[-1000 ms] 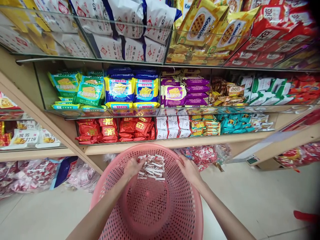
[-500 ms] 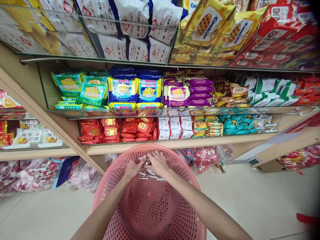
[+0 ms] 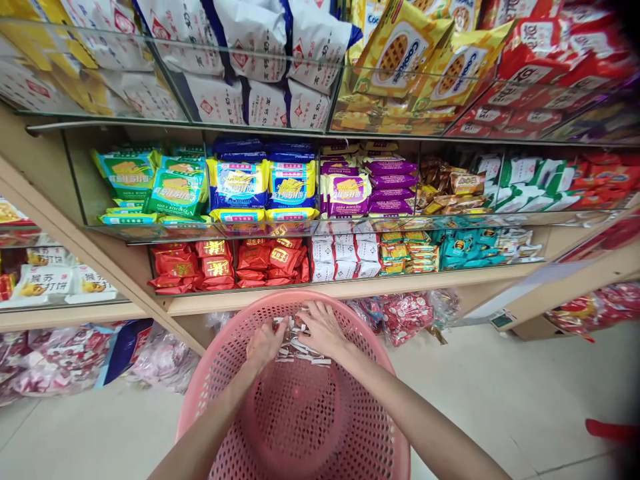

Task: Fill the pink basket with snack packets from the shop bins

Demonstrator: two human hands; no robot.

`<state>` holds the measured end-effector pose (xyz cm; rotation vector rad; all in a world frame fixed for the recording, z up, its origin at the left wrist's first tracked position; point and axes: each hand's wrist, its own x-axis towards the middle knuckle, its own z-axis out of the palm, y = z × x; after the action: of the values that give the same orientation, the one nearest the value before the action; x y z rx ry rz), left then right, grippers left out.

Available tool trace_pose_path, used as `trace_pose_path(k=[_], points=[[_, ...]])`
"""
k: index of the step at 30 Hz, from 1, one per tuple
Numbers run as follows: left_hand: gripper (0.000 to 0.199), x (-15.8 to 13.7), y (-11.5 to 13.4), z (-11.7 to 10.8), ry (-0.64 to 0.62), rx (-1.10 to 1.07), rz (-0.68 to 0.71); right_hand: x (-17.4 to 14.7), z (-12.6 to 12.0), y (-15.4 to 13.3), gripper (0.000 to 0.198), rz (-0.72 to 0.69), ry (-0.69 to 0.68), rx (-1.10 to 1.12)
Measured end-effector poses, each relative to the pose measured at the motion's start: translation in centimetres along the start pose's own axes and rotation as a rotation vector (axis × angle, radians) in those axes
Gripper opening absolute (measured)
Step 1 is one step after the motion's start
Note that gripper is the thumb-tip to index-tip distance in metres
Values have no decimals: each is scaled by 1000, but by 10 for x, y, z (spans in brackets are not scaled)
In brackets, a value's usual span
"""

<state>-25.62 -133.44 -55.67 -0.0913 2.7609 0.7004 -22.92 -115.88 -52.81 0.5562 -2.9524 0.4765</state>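
Snack aisle in some shop here, pale tile floor [image 3: 465, 387] and wooden shelving [image 3: 200, 304] right behind a big pink perforated basket [image 3: 297, 427]. Straight beyond the basket's far rim you've got red packets [image 3: 220, 267] on the low shelf, with purple Soda Biscuits packs [image 3: 347, 193] a row higher. A clear bag of red-and-white stuff [image 3: 407, 313] sits on the floor past the basket's right side.

Anyway, the bundle of little white-and-brown wrapped packets [image 3: 303, 353] is inside the basket, up near its far wall, and most of the visible strips run crosswise, left to right. It lies between both hands. Left hand [image 3: 265, 343] is at the bundle's left end, thumb and fingertips looking pinched on that corner. Right hand [image 3: 325, 330] reaches over the right part, fingers stretched out, covering more of it, so I'd call that one nearer. Can't tell if it's actually gripping anything.
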Motion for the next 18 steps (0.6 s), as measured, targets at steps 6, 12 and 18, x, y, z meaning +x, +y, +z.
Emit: trace_pose_path(k=[6,12,18], points=[[35,5,-1,6,-111,-110,1,-1,2,2,28,-23,10,48],[41,6,3,12,-113,-112,9,-1,2,3,29,-21,38,51],[53,8,-1,8,-128,-83,5,-2,-20,-2,44,-34,73,61]])
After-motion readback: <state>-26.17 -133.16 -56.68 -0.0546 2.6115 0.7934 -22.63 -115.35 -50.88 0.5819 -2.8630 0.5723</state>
